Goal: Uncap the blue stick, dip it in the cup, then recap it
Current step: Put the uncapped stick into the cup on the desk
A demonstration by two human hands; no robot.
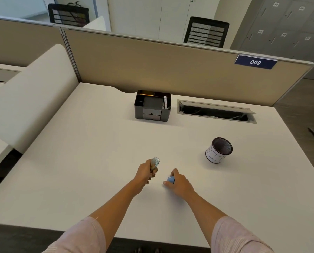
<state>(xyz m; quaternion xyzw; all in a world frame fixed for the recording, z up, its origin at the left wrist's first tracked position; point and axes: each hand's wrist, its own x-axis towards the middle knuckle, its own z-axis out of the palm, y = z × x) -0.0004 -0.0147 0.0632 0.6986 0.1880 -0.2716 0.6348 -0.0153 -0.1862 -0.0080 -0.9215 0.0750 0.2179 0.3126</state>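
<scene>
Stick (pixel 170 180) and cap (pixel 155 163) appear to be apart already: the right hand (pixel 178 181) is curled over a small blue piece low at the worktop (pixel 97 143), most of it hidden under the fingers, so its long axis cannot be read. The left hand (pixel 146 173) is closed around a clear, tube-like piece that stands up out of the fist with its open end leaning away from the person; I take this for the cap, though that is a judgement. The two hands sit close together near the front of the worktop, the left a little farther forward.

Cup (pixel 218 150) stands upright, mouth open, ahead and to the right of both hands, well apart from them. The right hand is the nearer one, and it already has the blue piece, so the dip looks like its job: lift, carry forward and right, then bring the tip down into the mouth. The cup looks light and could be nudged by a rim contact.
</scene>
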